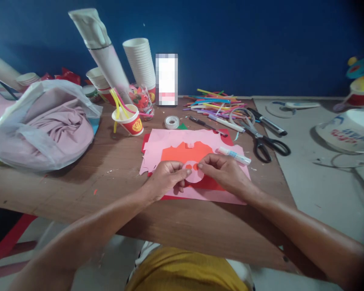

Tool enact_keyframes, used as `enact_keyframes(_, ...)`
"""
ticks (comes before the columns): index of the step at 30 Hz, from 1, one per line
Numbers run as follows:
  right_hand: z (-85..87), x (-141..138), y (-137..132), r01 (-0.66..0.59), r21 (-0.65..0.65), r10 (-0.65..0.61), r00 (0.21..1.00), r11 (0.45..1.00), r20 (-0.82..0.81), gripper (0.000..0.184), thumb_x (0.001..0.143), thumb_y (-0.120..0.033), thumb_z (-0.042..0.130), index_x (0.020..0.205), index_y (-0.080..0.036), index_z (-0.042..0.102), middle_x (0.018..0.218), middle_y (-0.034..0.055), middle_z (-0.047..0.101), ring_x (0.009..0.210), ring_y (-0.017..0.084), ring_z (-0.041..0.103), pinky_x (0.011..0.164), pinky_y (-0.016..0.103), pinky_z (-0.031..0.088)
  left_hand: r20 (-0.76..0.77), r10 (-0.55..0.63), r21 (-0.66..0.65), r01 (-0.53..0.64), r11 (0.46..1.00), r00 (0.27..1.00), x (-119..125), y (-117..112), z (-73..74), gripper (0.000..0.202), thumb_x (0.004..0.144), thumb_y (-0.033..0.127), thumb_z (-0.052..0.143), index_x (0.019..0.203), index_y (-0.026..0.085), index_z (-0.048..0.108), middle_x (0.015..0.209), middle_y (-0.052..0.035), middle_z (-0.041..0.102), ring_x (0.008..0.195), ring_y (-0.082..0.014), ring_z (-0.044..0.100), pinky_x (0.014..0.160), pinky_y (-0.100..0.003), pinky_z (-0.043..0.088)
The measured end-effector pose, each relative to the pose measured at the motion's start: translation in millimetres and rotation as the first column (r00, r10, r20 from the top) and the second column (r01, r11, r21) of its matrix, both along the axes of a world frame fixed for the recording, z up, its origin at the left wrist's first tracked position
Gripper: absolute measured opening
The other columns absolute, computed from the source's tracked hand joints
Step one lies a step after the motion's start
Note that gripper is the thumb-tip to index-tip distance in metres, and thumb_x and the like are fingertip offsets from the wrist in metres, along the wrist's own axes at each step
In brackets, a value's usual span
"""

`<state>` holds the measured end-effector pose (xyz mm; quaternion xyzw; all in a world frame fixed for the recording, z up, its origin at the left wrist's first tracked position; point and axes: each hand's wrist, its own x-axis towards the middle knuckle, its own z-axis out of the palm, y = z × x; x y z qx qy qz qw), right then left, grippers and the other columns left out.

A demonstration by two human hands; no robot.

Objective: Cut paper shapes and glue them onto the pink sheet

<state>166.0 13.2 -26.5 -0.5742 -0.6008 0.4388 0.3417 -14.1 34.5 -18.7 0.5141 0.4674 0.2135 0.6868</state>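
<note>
My left hand and my right hand both pinch a small round pink paper cutout with two orange spots. They hold it just above a stack of pink, orange and red paper sheets lying on the wooden table. A glue pen lies on the pink sheet right beside my right hand.
Black scissors, markers and a pile of coloured straws lie at the back right. A tape roll, a red paper cup with straws, stacked white cups and a plastic bag of pink cloth stand to the left.
</note>
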Motion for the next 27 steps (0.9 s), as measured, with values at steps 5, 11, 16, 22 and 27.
enact_keyframes(5,2.1,4.6,1.2,-0.021,-0.002,0.021,0.997,1.0,0.07,0.022,0.079,-0.033,0.051,0.067,-0.016,0.059,0.064,-0.0005,0.059,0.056,0.011,0.049,0.05,0.022,0.037,0.002,0.133,0.216,-0.13,0.968,0.991,-14.2,11.1,15.2,0.025,0.075,0.035,0.06,0.09,0.015,0.061,0.061,0.0015,0.058,0.045,-0.006,0.047,0.042,-0.018,0.038)
enact_keyframes(11,0.3,2.4,-5.3,-0.148,0.18,0.044,0.875,0.973,0.482,0.021,0.083,-0.027,0.048,0.069,-0.018,0.06,0.065,0.0003,0.063,0.055,0.012,0.052,0.051,0.023,0.033,-0.051,0.255,0.541,-0.188,0.82,0.966,-28.5,15.0,23.8,0.019,0.08,0.033,0.053,0.081,0.016,0.06,0.067,0.0005,0.059,0.051,-0.0074,0.049,0.048,-0.019,0.04)
enact_keyframes(16,-10.3,-0.6,-8.3,-0.278,0.332,-0.084,0.638,0.901,0.765,0.027,0.085,-0.028,0.045,0.069,-0.015,0.061,0.068,0.006,0.065,0.059,0.015,0.055,0.051,0.026,0.027,-0.298,-0.066,0.822,0.291,0.489,0.952,-18.7,-2.8,13.2,0.018,0.081,0.02,0.048,0.069,0.016,0.06,0.073,-0.0044,0.063,0.069,-0.0132,0.054,0.068,-0.026,0.044)
enact_keyframes(22,-3.6,11.2,-1.9,-0.221,0.424,-0.185,0.661,0.878,0.727,0.023,0.082,-0.027,0.048,0.068,-0.016,0.063,0.059,0.0028,0.061,0.051,0.013,0.051,0.05,0.026,0.027,-0.503,-0.214,0.825,0.539,0.17,0.837,-11.5,-12.0,1.1,0.021,0.082,0.021,0.045,0.068,0.016,0.06,0.075,-0.0085,0.062,0.08,-0.0179,0.056,0.073,-0.03,0.045)
enact_keyframes(27,5.2,20.8,-3.5,-0.368,0.549,-0.16,0.705,0.75,0.691,0.021,0.085,-0.021,0.047,0.078,-0.018,0.066,0.073,0.0046,0.067,0.068,0.016,0.058,0.062,0.028,0.035,-0.537,-0.185,0.816,0.563,0.134,0.823,-15.3,-8.6,-3.6,0.023,0.082,0.021,0.044,0.067,0.016,0.06,0.075,-0.0085,0.062,0.079,-0.0178,0.057,0.073,-0.03,0.045)
